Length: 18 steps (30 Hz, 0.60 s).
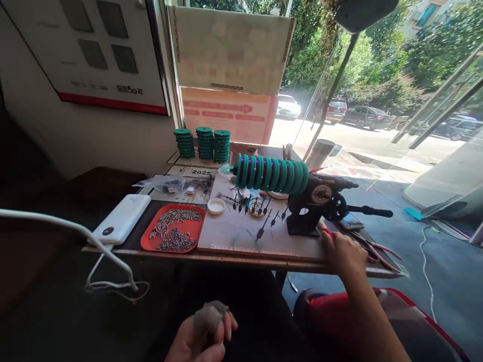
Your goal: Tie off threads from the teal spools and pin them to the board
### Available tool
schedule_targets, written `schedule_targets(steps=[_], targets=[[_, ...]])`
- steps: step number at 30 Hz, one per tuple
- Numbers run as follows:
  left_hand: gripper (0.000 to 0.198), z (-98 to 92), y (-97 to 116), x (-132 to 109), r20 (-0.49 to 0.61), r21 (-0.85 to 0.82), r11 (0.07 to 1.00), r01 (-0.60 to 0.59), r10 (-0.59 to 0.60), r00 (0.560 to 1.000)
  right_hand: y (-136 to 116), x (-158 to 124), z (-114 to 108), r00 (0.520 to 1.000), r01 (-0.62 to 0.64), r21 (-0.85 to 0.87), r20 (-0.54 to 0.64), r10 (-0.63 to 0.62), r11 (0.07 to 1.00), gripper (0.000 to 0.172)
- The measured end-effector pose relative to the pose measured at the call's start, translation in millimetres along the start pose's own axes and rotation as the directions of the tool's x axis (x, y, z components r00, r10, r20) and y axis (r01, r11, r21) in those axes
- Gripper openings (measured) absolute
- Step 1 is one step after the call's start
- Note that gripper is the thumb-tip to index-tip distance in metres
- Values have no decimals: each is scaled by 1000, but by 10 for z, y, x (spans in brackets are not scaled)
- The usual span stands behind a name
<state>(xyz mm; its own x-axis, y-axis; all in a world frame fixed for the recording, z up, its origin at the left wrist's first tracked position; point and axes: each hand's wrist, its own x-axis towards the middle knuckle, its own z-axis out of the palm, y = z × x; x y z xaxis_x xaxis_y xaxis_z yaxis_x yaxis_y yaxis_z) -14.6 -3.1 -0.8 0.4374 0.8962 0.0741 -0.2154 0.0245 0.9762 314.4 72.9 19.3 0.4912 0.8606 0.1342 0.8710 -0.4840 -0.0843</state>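
My left hand (206, 332) is low in the centre, its fingers curled, with grey coverings on some fingertips; whether it holds anything small is hidden. My right hand (345, 251) rests at the table's front edge beside the base of a black hand-cranked winder (304, 221), fingers bent round something red (327, 233) that is mostly hidden. On the winder's shaft sits a row of green spools (271, 174) with purple between them. Several small dark bobbin-like parts (261, 231) lie on the pale board (226, 236) in front.
An orange tray (145, 241) of small metal parts, a white power bank (123, 219) with a cable, and a white lid (216, 206) lie left. Three stacks of green discs (204, 143) stand behind. Pliers (381, 254) lie right of my right hand.
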Motion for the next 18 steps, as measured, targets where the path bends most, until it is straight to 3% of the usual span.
schedule_targets(steps=[2, 3, 4, 5, 6, 7, 8, 10, 11, 12, 13, 14, 15, 16, 18], targets=[[26, 18, 57, -33, 35, 88, 996, -1, -2, 999, -13, -300, -159, 996, 78, 24, -31, -78, 997, 48], [25, 28, 105, -52, 42, 149, 989, 2, -8, 999, -62, -475, -258, 971, 212, 118, -138, -196, 970, 44], [23, 40, 172, -70, 58, 229, 973, 4, -18, 998, -151, -653, -361, 902, 417, 215, -217, -373, 883, 40], [20, 51, 263, -82, 79, 325, 946, 1, -28, 996, -281, -820, -461, 801, 596, 249, -246, -546, 763, 35], [18, 60, 378, -81, 119, 432, 902, -19, -36, 992, -441, -962, -553, 650, 760, 231, -238, -722, 607, 32], [15, 63, 513, -61, 187, 561, 826, -58, -58, 981, -616, -1066, -635, 532, 847, 175, -270, -802, 503, 29], [14, 58, 660, -16, 219, 673, 733, -102, -66, 973, -783, -1124, -706, 471, 881, 97, -283, -836, 463, 28], [15, 21, 935, 163, 292, 778, 590, -219, -30, 956, -1027, -1109, -825, 350, 937, 59, -181, -919, 345, 29], [16, -9, 1035, 290, 340, 754, 600, -267, -9, 941, -1085, -1056, -878, 304, 950, 106, -114, -946, 293, 29], [16, -39, 1093, 432, 413, 670, 684, -286, -23, 911, -1102, -989, -926, 262, 948, 202, -49, -964, 247, 27], [15, -66, 1103, 574, 490, 532, 813, -236, -68, 869, -1088, -924, -968, 245, 918, 323, -8, -970, 229, 26], [12, -84, 1064, 700, 513, 363, 924, -120, -91, 854, -1056, -870, -999, 262, 863, 444, 12, -965, 240, 24], [11, -88, 981, 797, 478, 170, 985, -20, -64, 876, -1018, -835, -1015, 317, 791, 548, 16, -948, 273, 22], [10, -79, 865, 852, 376, -21, 1000, 21, -11, 927, -987, -819, -1013, 393, 712, 629, 10, -919, 311, 21], [11, -29, 596, 823, 163, -229, 973, -5, 43, 986, -975, -826, -965, 525, 570, 738, 10, -851, 361, 22]])
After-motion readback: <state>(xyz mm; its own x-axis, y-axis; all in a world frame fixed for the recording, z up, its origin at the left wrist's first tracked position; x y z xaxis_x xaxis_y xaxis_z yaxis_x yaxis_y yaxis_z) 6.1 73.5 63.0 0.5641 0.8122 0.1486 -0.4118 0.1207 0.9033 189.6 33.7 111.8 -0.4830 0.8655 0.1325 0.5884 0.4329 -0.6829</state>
